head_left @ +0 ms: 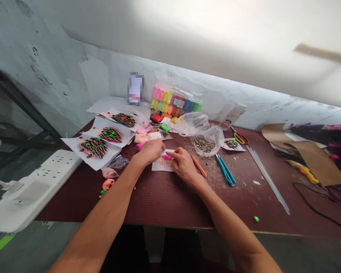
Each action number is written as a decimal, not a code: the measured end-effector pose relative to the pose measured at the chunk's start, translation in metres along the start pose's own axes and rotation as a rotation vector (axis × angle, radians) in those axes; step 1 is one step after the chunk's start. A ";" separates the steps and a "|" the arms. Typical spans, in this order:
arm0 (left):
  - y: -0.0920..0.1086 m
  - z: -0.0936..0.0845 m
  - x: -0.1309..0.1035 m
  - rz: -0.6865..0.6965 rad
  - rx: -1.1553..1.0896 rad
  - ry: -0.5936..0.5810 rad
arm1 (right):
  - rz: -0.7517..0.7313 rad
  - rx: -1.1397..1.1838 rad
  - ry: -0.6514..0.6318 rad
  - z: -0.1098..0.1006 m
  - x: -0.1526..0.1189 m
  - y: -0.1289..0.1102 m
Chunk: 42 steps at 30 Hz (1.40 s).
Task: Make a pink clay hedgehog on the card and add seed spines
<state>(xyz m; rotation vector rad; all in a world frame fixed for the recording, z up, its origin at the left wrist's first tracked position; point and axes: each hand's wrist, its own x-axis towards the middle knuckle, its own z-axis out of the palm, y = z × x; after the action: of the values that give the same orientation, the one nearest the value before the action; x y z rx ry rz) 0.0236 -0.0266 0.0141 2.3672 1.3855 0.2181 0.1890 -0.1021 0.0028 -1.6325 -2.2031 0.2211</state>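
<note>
A small white card (158, 167) lies on the dark red table, with an orange line drawing and a flattened patch of pink modelling clay (166, 156) on it. My left hand (152, 151) is at the card's upper left, its fingers pinched together; whatever they hold is too small to make out. From the other side my right hand (183, 163) rests over the card's right part. Its index finger stretches left at the pink clay, close to my left fingertips, and it grips nothing visible. An orange pen-like stick (199, 166) lies just right of my right hand.
Seed-covered hedgehog pictures (93, 147) lie at left, beside a white power strip (45, 182). Behind are coloured clay packs (176, 103) and a bag of striped seeds (204, 145). Rightward lie a teal cutter (226, 170), scissors (241, 138), clear sticks (268, 180) and a yellow glue gun (303, 171).
</note>
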 end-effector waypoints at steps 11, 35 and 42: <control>-0.002 0.003 0.002 0.026 0.011 0.001 | 0.040 -0.265 -0.118 -0.015 -0.006 -0.005; -0.001 0.005 0.000 0.045 0.053 -0.002 | -0.014 -0.268 -0.104 -0.005 -0.022 -0.002; 0.002 0.001 -0.003 0.056 0.054 -0.012 | 0.017 -0.224 -0.062 -0.007 -0.020 0.000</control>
<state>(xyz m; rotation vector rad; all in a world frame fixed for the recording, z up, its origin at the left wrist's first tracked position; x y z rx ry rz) 0.0238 -0.0298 0.0142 2.4498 1.3373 0.1841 0.1972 -0.1216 0.0051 -1.7825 -2.3320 0.0302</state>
